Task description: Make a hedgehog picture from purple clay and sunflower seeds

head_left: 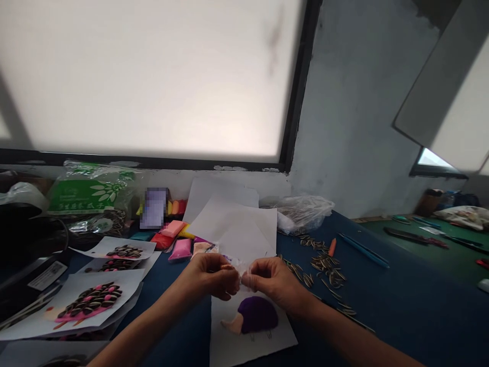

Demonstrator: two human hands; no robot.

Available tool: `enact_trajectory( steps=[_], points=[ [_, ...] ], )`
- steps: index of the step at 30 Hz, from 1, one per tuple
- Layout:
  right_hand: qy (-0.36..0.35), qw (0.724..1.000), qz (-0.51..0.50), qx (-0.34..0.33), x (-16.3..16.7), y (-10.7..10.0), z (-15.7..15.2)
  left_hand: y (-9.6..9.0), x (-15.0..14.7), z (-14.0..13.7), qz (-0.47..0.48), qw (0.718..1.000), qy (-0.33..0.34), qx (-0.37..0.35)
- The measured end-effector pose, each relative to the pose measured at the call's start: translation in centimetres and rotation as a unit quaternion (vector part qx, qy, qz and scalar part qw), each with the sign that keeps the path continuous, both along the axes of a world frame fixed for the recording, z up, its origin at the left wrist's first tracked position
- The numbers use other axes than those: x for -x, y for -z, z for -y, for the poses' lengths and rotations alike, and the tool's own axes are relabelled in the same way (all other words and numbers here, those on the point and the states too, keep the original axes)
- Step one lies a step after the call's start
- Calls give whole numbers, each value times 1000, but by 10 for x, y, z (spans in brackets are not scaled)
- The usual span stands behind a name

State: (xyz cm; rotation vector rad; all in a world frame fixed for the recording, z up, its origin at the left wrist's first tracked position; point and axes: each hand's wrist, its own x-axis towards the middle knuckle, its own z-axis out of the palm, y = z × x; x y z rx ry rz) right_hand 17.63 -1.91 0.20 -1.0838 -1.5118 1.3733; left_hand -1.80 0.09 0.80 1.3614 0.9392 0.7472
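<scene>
Both my hands meet above a white sheet of paper (225, 349). Between them is a small clear plastic wrapper (243, 270). My left hand (214, 275) pinches one side of it, with a bit of orange at the fingertips. My right hand (275, 280) has its thumb and fingers closed on the other side. What the wrapper contains is too small to make out. Just below, the sheet carries a hedgehog picture with a purple clay body (259, 315), a peach-coloured snout (235, 323) and drawn legs.
Left lie sheets with seed-covered pink hedgehogs (91, 303). Behind are coloured clay packs (179, 250), a green-printed bag (82, 191) and blank paper (244, 224). Right are loose striped sunflower seeds (326, 265), an orange pointed stick (332, 247), blue tweezers (364, 250) and a clear plastic bag (305, 211).
</scene>
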Motion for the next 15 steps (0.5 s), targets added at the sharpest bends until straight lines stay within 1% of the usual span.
enact_trajectory(
  steps=[2,5,7,9,11,15],
  points=[
    [-6,1000,3,1,0,1,0,1,1,-1,3,1000,8,-7],
    [-6,999,-39,0,2,3,2,5,1,-4,13,1000,28,-1],
    [-8,998,-65,-9,3,4,3,7,1,-4,25,999,27,12],
    [-20,997,-67,-26,4,4,4,9,1,-4,36,999,14,20],
    [-21,997,-49,-57,5,3,6,10,0,-3,46,999,4,26],
    [28,991,37,-125,7,1,10,14,-1,-3,67,997,-3,28]
  ],
)
